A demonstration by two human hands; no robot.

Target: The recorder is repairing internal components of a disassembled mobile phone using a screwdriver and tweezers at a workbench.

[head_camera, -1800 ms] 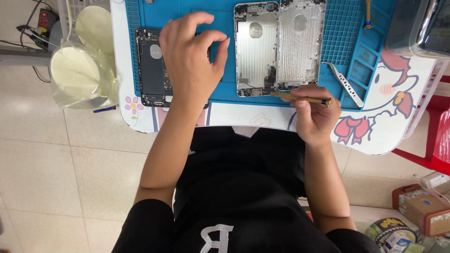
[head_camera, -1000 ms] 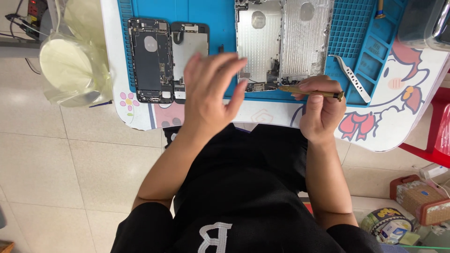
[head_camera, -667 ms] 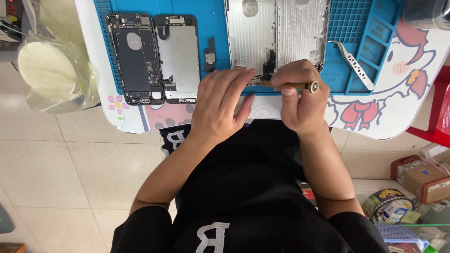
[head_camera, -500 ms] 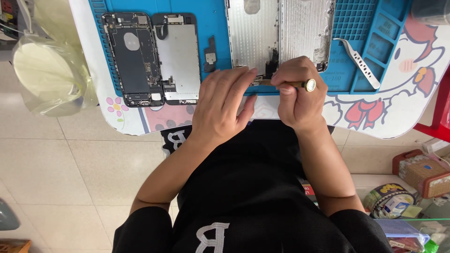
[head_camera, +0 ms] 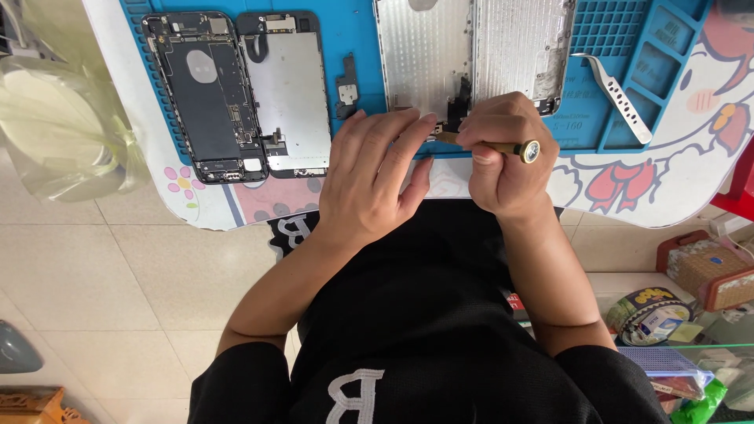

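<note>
My right hand [head_camera: 503,161] grips a gold-handled screwdriver [head_camera: 503,147], its tip pointing left at the bottom edge of an opened silver phone housing [head_camera: 416,55] with its silver screen half [head_camera: 522,47] beside it. My left hand [head_camera: 373,177] lies flat, fingers spread, with fingertips touching the housing's lower edge by the tip. Both phones rest on a blue work mat [head_camera: 357,35]. To the left lies a second opened phone, its dark body [head_camera: 204,94] next to its screen half [head_camera: 289,90].
A small dark bracket [head_camera: 345,86] lies between the two phones. Metal tweezers [head_camera: 620,98] rest on the mat's compartment grid at right. A plastic bag [head_camera: 55,126] hangs off the table's left end. Boxes and tape [head_camera: 683,306] sit on the floor at right.
My left hand came down from over the dark phone to the silver housing's lower edge. My right hand brought the screwdriver from the table edge up to that same spot.
</note>
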